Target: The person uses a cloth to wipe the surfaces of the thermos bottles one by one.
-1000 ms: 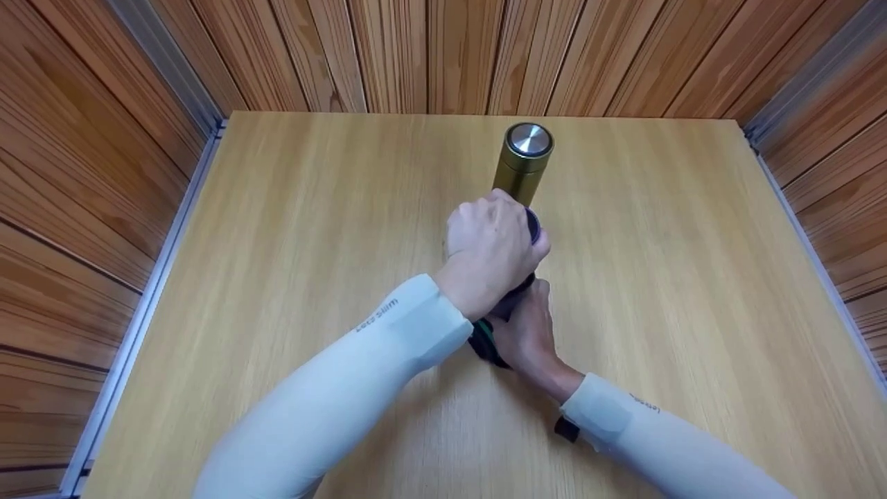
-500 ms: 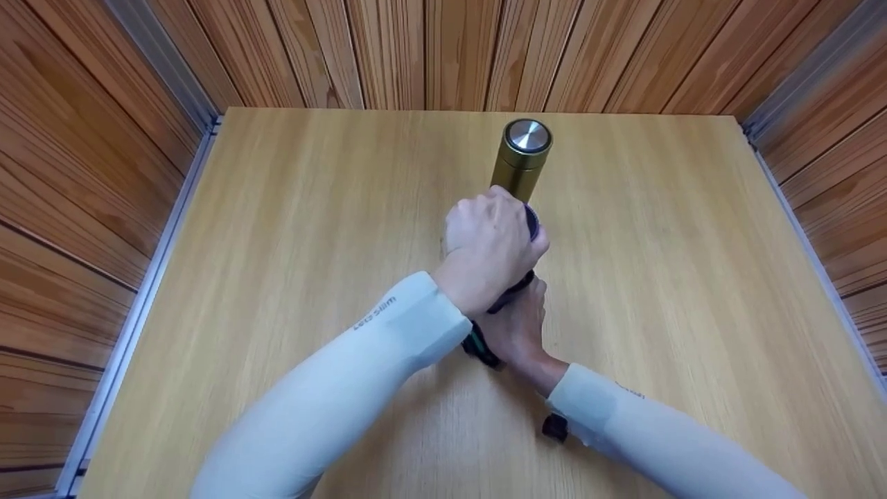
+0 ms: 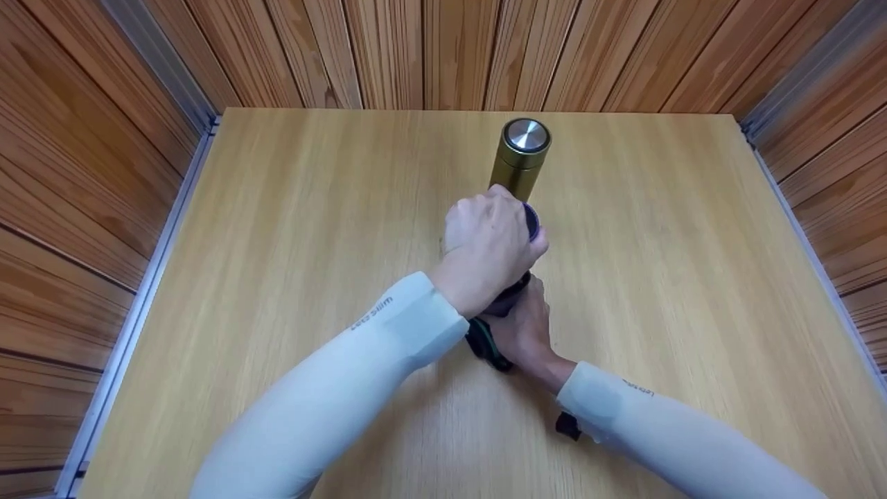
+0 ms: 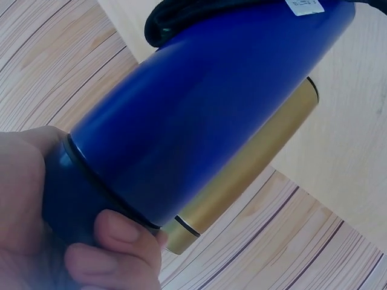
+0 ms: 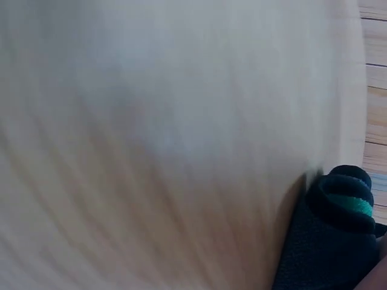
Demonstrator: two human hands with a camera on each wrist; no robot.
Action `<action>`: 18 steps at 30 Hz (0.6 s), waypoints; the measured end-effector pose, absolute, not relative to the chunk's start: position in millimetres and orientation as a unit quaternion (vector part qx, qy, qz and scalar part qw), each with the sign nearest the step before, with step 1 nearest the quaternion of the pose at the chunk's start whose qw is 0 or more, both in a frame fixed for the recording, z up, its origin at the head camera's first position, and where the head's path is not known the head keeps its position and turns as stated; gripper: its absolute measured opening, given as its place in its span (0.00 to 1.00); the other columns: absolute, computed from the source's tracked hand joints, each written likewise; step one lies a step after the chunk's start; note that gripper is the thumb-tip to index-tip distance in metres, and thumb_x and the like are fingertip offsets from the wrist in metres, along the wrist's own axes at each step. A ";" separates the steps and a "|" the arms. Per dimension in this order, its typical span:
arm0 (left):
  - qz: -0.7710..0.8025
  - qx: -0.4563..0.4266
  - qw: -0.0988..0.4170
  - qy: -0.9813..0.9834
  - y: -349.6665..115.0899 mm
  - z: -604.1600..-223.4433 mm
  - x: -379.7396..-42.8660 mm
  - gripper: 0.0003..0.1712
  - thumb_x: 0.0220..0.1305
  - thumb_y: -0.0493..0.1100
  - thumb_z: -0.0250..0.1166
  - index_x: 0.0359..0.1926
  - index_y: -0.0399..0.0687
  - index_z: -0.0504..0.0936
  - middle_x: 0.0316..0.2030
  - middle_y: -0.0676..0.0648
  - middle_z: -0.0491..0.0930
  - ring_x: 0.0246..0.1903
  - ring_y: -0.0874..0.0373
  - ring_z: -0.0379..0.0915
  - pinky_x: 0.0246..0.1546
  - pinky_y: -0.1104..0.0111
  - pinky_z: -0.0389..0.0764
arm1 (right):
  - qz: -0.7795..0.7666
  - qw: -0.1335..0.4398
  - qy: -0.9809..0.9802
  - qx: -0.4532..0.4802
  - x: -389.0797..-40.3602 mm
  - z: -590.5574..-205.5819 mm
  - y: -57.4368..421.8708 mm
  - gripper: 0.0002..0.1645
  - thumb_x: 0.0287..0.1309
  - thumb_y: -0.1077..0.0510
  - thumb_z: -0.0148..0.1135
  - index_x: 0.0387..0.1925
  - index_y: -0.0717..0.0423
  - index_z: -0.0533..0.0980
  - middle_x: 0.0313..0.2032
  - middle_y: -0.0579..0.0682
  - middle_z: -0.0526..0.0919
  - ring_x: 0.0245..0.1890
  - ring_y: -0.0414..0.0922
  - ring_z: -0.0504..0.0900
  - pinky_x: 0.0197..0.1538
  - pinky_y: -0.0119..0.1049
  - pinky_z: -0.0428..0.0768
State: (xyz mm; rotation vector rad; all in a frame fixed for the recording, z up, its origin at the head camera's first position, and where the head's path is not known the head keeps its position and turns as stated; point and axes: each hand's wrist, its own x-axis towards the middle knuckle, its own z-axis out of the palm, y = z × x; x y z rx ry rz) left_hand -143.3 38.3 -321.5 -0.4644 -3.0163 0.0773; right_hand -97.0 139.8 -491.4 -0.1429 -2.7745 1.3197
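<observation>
In the head view my left hand (image 3: pixel 485 249) grips the lid end of a dark blue flask (image 3: pixel 532 223), which is tilted and largely hidden behind the hand. In the left wrist view the smooth blue flask body (image 4: pixel 199 115) fills the middle, with my fingers curled round its darker lid (image 4: pixel 72 193). My right hand (image 3: pixel 523 326) holds the flask's lower end, with a black cloth (image 3: pixel 487 345) bunched there. A green strip (image 5: pixel 351 205) shows in the cloth's fold in the right wrist view. The right fingers are mostly hidden.
A gold flask (image 3: pixel 521 163) with a shiny lid stands upright just beyond my hands. The wooden table (image 3: pixel 312 208) is bounded by wood-plank walls (image 3: pixel 457 55) and metal rails. A small black device (image 3: pixel 568 425) sits under my right wrist.
My right hand and forearm shift slightly left, then back right, round the flask's lower end. The left hand stays on the lid almost unmoved.
</observation>
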 end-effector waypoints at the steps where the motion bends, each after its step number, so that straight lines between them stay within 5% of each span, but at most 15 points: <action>1: 0.023 -0.153 0.045 -0.987 38.0 -321.5 -143.3 0.38 0.72 0.71 0.45 0.44 0.39 0.80 0.27 0.49 0.80 0.18 0.58 0.75 0.18 0.69 0.78 | 0.443 0.032 -0.895 -0.048 -97.7 -491.6 140.2 0.49 0.51 0.48 0.79 0.67 0.58 0.62 0.61 0.58 0.71 0.60 0.54 0.73 0.64 0.54 0.71; 6: 0.023 -0.161 0.040 -0.986 38.0 -320.8 -143.5 0.39 0.71 0.71 0.44 0.45 0.40 0.79 0.26 0.49 0.79 0.18 0.57 0.75 0.17 0.70 0.77 | 0.565 0.026 -0.824 -0.041 -99.8 -491.9 147.2 0.46 0.52 0.60 0.78 0.68 0.56 0.62 0.62 0.54 0.71 0.63 0.49 0.71 0.68 0.48 0.68; 13: 0.024 -0.166 0.028 -0.985 36.9 -320.5 -146.1 0.41 0.70 0.74 0.43 0.49 0.40 0.77 0.27 0.48 0.80 0.19 0.57 0.76 0.18 0.70 0.77 | 0.552 0.049 -0.832 0.012 -96.2 -483.6 172.3 0.50 0.53 0.51 0.80 0.69 0.53 0.58 0.64 0.49 0.72 0.63 0.46 0.72 0.69 0.47 0.67; 18: -0.012 -0.165 0.036 -0.986 31.6 -326.1 -148.1 0.42 0.67 0.76 0.48 0.49 0.41 0.77 0.30 0.48 0.82 0.21 0.56 0.77 0.21 0.70 0.79 | 0.584 0.047 -0.806 0.082 -103.7 -476.5 186.4 0.45 0.57 0.56 0.77 0.71 0.48 0.64 0.64 0.43 0.75 0.65 0.42 0.71 0.71 0.44 0.63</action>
